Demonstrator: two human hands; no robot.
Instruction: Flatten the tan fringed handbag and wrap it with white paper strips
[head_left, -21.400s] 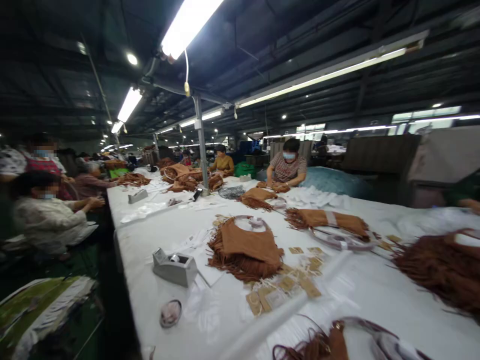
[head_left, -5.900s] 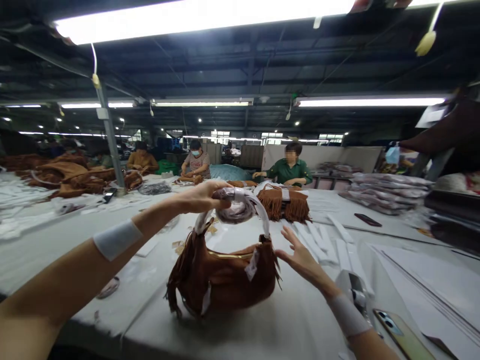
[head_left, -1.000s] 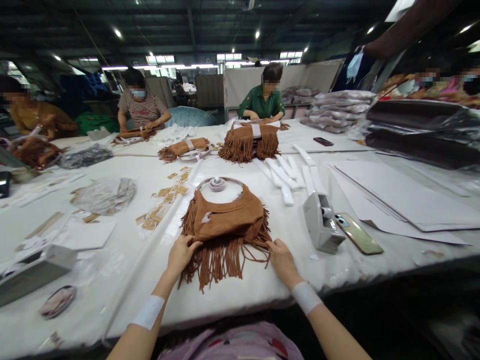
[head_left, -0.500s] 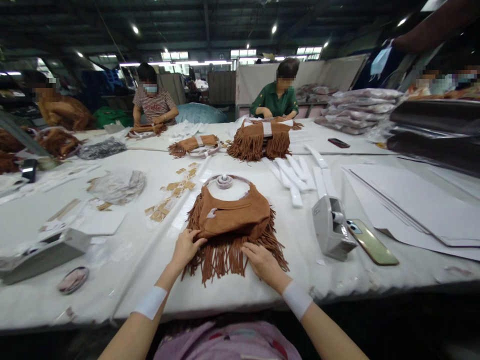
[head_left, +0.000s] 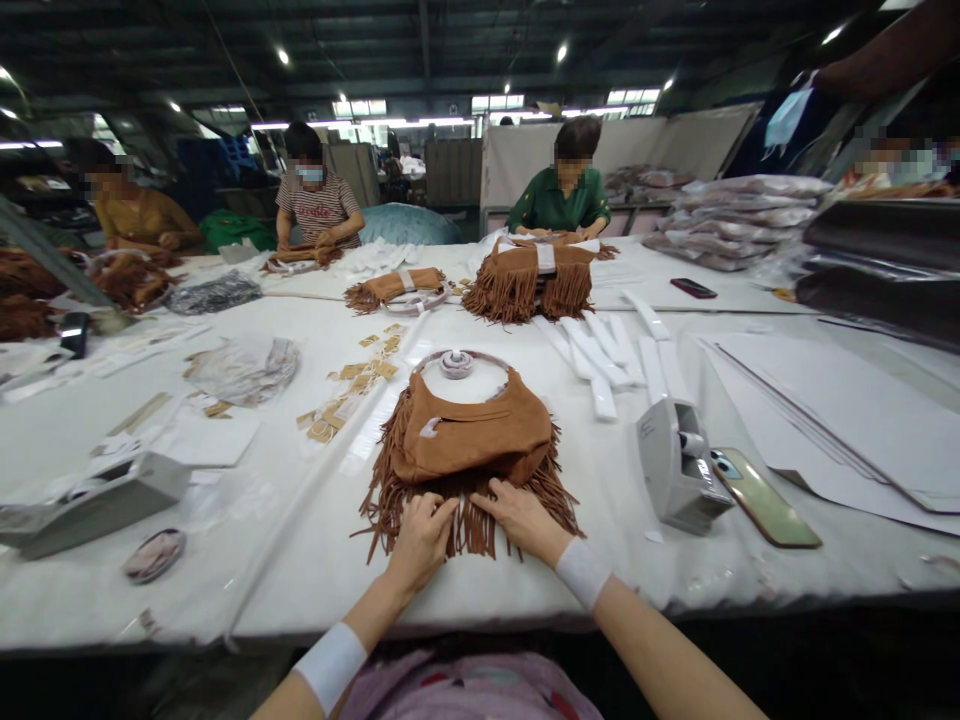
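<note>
1. While my left hand (head_left: 420,538) and my right hand (head_left: 525,520) lie side by side, palms down, their fingers rest loosely spread on the fringe (head_left: 390,505) of the brown suede bag (head_left: 480,440); whether a strand is pinched beneath them I cannot tell
2. That bag lies flat close to the near edge of the table (head_left: 300,560), about midway along it, with its handle (head_left: 456,362) pointing to the far edge
3. Done, as I judge it: the handle is already wound in pale wrap with a wad at its top, a small white patch (head_left: 429,428) sits on the front, and the bag is laid out
4. In hand: the strands under my fingers lie fairly straight, while those at both sides fan out crooked, so I take the smoothing to be partway through
5. Left, as I judge it: this bag bears no white band, whereas the stacked fringed bags (head_left: 525,285) toward the far edge show one across them
6. Just right of my bag stands a grey tape dispenser (head_left: 679,465) with a phone (head_left: 765,485) beside it; white strips (head_left: 600,355) lie beyond, toward the far edge
7. Left of the bag lie card tags (head_left: 352,385) and crumpled clear wrap (head_left: 244,368); nearer the left end sit a second dispenser (head_left: 97,495) and a tape roll (head_left: 154,555)
8. Along the far edge, a person in green (head_left: 559,200) and a person in stripes (head_left: 315,205) handle bags of their own
</note>
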